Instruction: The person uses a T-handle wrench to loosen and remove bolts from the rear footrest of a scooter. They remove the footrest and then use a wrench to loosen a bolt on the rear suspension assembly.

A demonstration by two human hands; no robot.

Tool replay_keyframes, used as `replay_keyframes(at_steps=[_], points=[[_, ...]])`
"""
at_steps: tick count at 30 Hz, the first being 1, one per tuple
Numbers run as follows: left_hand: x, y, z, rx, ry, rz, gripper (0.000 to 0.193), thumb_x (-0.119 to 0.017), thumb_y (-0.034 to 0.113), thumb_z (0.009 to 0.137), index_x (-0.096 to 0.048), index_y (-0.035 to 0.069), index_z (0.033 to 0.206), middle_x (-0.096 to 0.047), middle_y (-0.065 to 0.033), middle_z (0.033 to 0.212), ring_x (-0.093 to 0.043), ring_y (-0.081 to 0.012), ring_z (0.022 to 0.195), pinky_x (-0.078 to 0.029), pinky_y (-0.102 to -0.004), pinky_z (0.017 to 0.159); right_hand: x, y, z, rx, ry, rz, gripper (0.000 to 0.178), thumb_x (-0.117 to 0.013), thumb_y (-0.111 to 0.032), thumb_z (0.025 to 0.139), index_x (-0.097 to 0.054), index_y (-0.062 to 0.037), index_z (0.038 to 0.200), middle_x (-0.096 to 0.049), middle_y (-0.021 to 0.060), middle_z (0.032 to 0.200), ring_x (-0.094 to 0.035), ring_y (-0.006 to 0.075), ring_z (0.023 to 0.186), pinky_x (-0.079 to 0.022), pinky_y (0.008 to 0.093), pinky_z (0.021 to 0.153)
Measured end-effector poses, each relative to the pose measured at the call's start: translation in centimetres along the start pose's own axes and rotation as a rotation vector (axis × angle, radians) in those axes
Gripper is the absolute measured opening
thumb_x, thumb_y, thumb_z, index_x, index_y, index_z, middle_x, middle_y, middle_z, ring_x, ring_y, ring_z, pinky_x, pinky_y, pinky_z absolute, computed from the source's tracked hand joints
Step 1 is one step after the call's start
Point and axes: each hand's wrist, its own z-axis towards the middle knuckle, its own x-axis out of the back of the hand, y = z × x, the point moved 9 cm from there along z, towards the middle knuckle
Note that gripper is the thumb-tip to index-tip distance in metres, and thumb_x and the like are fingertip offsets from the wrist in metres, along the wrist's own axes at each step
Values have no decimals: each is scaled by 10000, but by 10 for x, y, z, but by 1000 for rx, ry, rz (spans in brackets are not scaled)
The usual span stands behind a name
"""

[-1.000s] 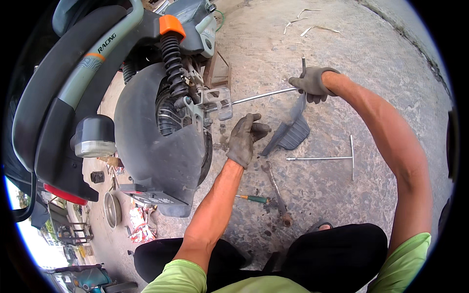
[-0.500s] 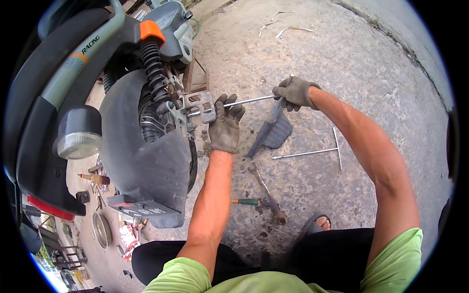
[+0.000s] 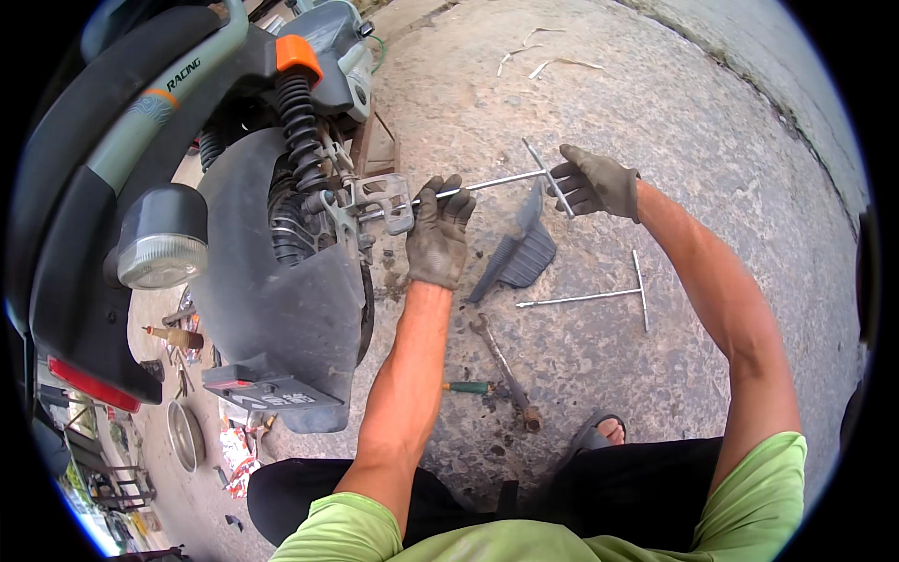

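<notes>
We judge the T-handle wrench (image 3: 510, 178) stiff, best held by its crossbar (image 3: 534, 155); left hand (image 3: 436, 242), fingers curled round shaft (image 3: 492, 184); right hand (image 3: 604, 184), fingers spread.

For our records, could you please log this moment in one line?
Left hand: holding T-wrench shaft | right hand: open at crossbar | second T-wrench, spanner: on ground

The left hand (image 3: 436, 248) is raised, fingers (image 3: 458, 208) partly curled, forearm (image 3: 404, 365) stretched below them; the right hand (image 3: 604, 183) is loosely spread.
</notes>
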Motion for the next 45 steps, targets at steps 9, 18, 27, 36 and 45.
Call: replay_keyframes(at_steps=[9, 18, 27, 36, 45], points=[[-22, -11, -2, 75, -78, -10, 300, -530, 254, 1061, -587, 40, 1263, -673, -175, 1245, -715, -250, 999, -608, -405, 917, -39, -43, -19, 670, 1, -799, 291, -563, -48, 958, -614, -30, 1244, -682, 123, 1143, -655, 263, 1072, -518, 373, 960], [-29, -14, -2, 93, -16, -2, 265, -531, 223, 1058, -609, 22, 1213, -697, -198, 1178, -724, -279, 974, -607, -430, 916, -11, -11, -9, -33, 29, -96, 370, -567, -291, 1030, -613, 18, 1230, -710, 101, 990, -709, 180, 836, -598, 316, 729], [-26, -14, 0, 110, -30, 18, 254, -529, 223, 1058, -621, 39, 1207, -699, -192, 1191, -727, -276, 976, -606, -430, 917, -54, -68, -62, 965, 221, -1121, 289, -622, -104, 914, -678, -38, 1190, -700, 131, 1059, -668, 283, 1060, -528, 381, 938], [-24, -8, 0, 99, -14, -7, 243, -535, 211, 1055, -632, 46, 1204, -708, -183, 1178, -728, -273, 977, -603, -433, 921, -34, -10, -22, 32, -114, -32, 380, -518, -301, 1033, -661, 24, 1169, -707, 141, 1084, -705, 196, 950, -585, 353, 865], [-22, -14, -1, 117, 24, 4, 233, -536, 187, 1050, -625, 42, 1209, -705, -184, 1183, -732, -266, 947, -611, -427, 901, -46, -79, -63, 951, 355, -1079, 318, -526, -78, 938, -702, -127, 1198, -650, 94, 1255, -643, 326, 1115, -514, 435, 990]])
